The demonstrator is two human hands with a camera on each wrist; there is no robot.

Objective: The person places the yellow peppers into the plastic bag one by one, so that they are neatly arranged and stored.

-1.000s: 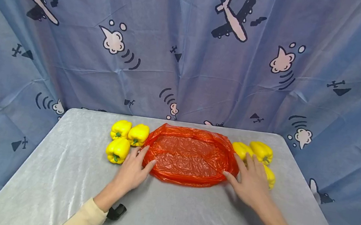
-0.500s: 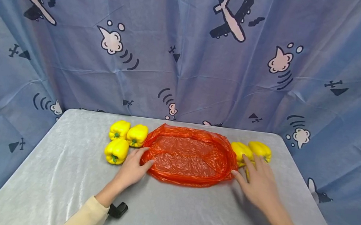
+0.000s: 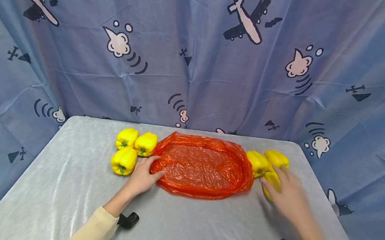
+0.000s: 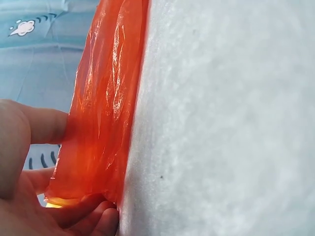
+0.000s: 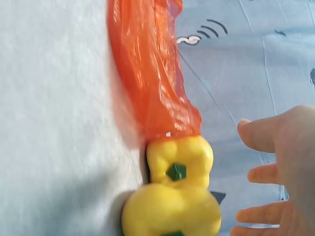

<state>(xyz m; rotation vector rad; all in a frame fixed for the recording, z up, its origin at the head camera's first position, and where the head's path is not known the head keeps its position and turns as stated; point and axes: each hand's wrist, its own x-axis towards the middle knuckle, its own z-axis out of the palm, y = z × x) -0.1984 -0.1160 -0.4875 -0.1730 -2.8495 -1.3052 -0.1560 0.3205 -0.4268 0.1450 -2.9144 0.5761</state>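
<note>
A red plastic bag (image 3: 201, 167) stands with its mouth spread wide at the middle of the table. My left hand (image 3: 143, 176) holds the bag's left side, with the thumb and fingers around its edge; in the left wrist view that hand (image 4: 29, 167) is partly behind the red film. My right hand (image 3: 291, 196) is over the front yellow bell pepper (image 3: 271, 183) of the right group, fingers spread. From the right wrist view, this hand (image 5: 280, 172) is apart from the peppers, with two of them, a near pepper (image 5: 172, 211) and a farther pepper (image 5: 179, 160), beside the bag.
Three yellow bell peppers (image 3: 124, 161) are grouped left of the bag. Behind the front right pepper lie a second pepper (image 3: 257, 163) and a third pepper (image 3: 277, 158). A blue patterned curtain (image 3: 200, 57) hangs behind the grey-white table (image 3: 193, 228).
My right hand has left the bag's right side and moved right, over the front pepper there. My left hand has stayed at the bag's left side.
</note>
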